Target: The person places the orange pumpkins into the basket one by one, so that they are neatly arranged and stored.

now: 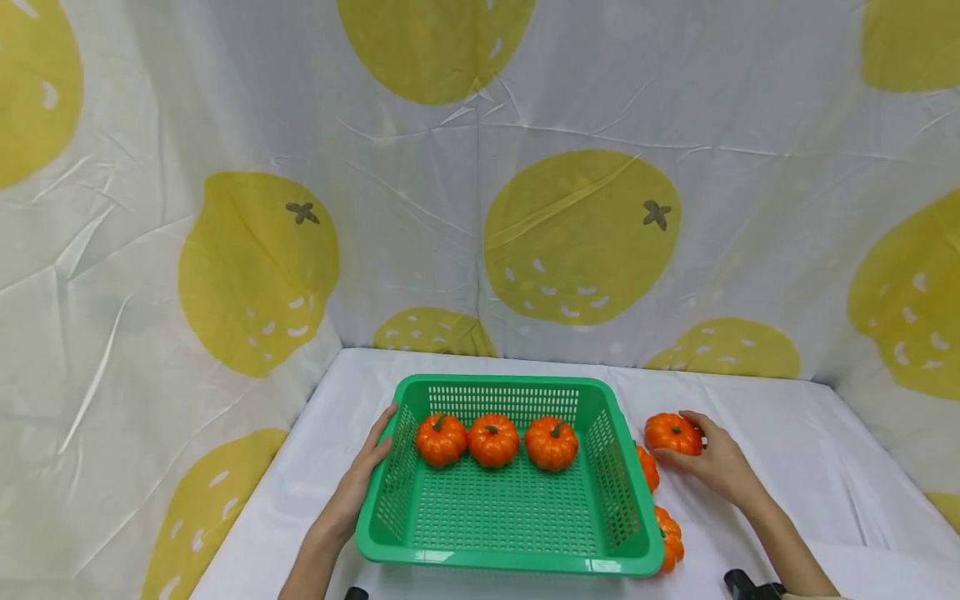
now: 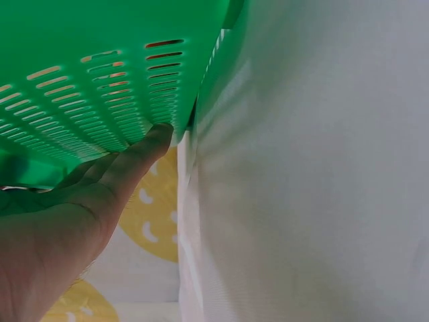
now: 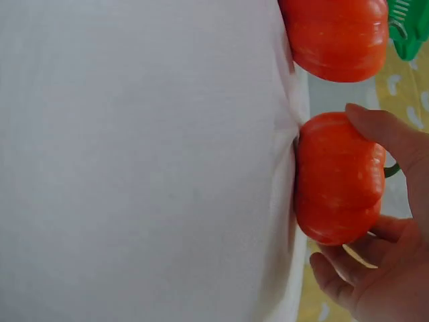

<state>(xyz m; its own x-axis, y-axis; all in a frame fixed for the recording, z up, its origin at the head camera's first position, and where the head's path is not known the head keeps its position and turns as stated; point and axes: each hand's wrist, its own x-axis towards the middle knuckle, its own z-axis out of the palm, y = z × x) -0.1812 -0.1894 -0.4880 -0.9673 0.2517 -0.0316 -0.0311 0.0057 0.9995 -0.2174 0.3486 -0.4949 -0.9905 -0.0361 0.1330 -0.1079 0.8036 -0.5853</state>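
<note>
Pumpkin nearest me [image 1: 672,546] sits loose on the white-covered bench [image 1: 810,492], just beside the near right corner of the green basket [image 1: 510,560], part of it hidden behind the rim. My left grip [image 1: 363,467] isn't clutching anything: fingers pretty straight, laid along the basket's left wall, so I'd call it steadying.

Further out, a second loose pumpkin [image 1: 647,469] is by the right wall, mostly hidden, can't tell if it touches. Just past that is the one that matters: the third loose pumpkin [image 1: 673,434], in my right grip [image 1: 715,460], thumb on one side, fingers bent round the other. Right wrist view has it down on the cloth, so I reckon this is the pick-up step, hold taken, lift not yet done. Next move IMO calls for snugging the fingers and going straight up, high enough to clear the rim, without bumping its neighbour.

Room-wise: three pumpkins [image 1: 492,441] sit in a row near the basket's far wall, a gap between the middle and right ones, bare mesh floor on the near side of them. Right of my right grip is plenty of bare cloth. Back edge of the bench runs behind it all, then the lemon-print sheet [image 1: 420,242] closes things off, well apart from my fingers.
</note>
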